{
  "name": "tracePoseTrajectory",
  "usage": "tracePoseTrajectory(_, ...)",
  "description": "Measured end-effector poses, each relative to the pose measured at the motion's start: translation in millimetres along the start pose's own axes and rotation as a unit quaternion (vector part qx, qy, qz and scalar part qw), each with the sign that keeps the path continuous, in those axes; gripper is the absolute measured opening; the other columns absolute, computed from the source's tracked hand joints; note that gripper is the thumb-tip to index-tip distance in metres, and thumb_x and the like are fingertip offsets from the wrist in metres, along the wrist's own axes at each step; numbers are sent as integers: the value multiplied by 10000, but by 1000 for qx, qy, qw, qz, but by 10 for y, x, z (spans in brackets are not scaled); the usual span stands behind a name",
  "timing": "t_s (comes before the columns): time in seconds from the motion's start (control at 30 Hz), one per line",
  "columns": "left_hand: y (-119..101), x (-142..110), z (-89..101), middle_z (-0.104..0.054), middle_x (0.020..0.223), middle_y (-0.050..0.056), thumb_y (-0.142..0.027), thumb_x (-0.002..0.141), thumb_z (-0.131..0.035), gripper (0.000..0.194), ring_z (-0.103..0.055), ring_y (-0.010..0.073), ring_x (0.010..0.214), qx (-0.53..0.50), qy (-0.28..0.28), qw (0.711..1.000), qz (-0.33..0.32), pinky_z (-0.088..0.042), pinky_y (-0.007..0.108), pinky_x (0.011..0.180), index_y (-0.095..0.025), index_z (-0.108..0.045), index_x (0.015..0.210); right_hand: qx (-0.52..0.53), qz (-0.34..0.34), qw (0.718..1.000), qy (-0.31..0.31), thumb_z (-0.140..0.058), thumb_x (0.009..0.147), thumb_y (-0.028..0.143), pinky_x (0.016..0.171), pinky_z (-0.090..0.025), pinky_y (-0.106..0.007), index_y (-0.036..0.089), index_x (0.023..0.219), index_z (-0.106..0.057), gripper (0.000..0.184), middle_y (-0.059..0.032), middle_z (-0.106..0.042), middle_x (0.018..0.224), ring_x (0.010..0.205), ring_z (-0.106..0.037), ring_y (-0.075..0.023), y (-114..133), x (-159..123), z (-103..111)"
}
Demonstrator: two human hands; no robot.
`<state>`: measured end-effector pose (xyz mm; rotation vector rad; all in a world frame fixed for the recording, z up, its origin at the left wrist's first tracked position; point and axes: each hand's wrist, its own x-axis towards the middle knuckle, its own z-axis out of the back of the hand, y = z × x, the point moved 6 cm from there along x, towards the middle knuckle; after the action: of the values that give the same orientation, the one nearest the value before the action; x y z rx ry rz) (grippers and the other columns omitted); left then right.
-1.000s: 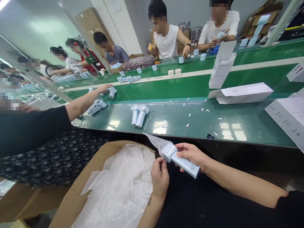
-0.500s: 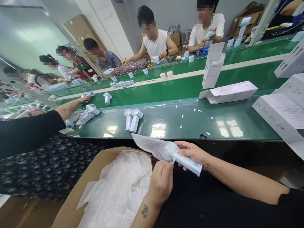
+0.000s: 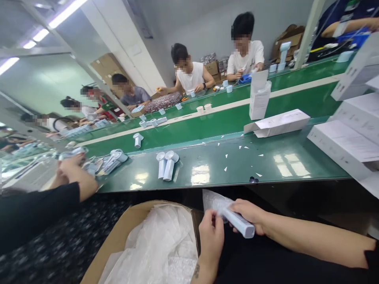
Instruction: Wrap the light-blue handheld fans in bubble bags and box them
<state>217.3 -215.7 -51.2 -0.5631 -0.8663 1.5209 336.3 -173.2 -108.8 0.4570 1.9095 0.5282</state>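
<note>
My right hand (image 3: 249,214) is wrapped round a light-blue plastic device (image 3: 239,223) with a long handle, its lower end angled down to the right. The device's head lies inside a clear bubble-wrap bag (image 3: 213,200). My left hand (image 3: 212,232) pinches the bag's edge beside the head, fingers closed. Below and left of my hands, a cardboard box (image 3: 118,232) holds many loose bubble-wrap bags (image 3: 160,240). Two similar light-blue devices (image 3: 167,165) lie side by side on the green worktop beyond.
White cartons (image 3: 340,146) are stacked at the right, with an open carton (image 3: 281,123) lying on the worktop (image 3: 237,173). White paper scraps are scattered there. A co-worker's arm (image 3: 79,179) reaches in from the left near more devices (image 3: 114,161). Several people sit across the green conveyor (image 3: 231,112).
The view has tilted up. The bag has moved further up over the device's head, both hands staying on them. The co-worker's hand at left has drawn back towards a white carton.
</note>
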Motion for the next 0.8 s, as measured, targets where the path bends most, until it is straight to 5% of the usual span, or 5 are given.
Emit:
tracePoseTrajectory(0.13, -19, -45, -169, -603, 633, 10, -366, 836, -518, 200, -554, 134, 544, -74, 109, 991, 24, -440, 234, 531, -192, -611, 804, -227, -4, 973, 42, -569, 775, 250, 400, -470, -224, 184, 600, -502, 198, -8, -564, 492, 412, -571, -131, 44, -232, 182)
tracePoseTrajectory(0.33, -52, 153, 40, -468, 469, -43, -505, 729, -634, 341, -409, 87, 416, -166, 69, 973, 147, -317, 188, 398, -166, -599, 713, -419, 108, 900, 47, -527, 728, 203, 388, -436, -198, 173, 571, -505, 161, 1, -580, 481, 418, -587, -134, 683, -776, 416)
tracePoseTrajectory(0.57, -689, 746, 311, -650, 1107, 89, -447, 573, -778, 638, -632, 250, 918, -132, 67, 989, -22, -530, 336, 762, -219, -596, 1140, -321, 208, 919, 96, -414, 810, 163, 503, -503, -224, 181, 679, -498, 158, 14, -601, 538, 508, -628, -128, 1334, -1043, -27)
tracePoseTrajectory(0.7, -777, 843, 94, -708, 791, 31, -463, 685, -700, 282, -650, 240, 747, -122, 177, 977, 14, -542, 328, 717, -209, -698, 806, -519, 338, 765, 178, -512, 870, 288, 733, -529, -303, 159, 830, -617, 171, -60, -693, 814, 806, -672, -191, 1939, -1072, -137)
tracePoseTrajectory(0.8, -671, 941, 248, -723, 793, 30, -509, 679, -702, 325, -668, 260, 815, -160, 86, 981, 72, -548, 330, 788, -202, -721, 784, -612, 440, 639, -152, -673, 776, 247, 964, -421, -411, 147, 1091, -621, 334, -140, -632, 1167, 1157, -539, -284, 2877, -898, 393)
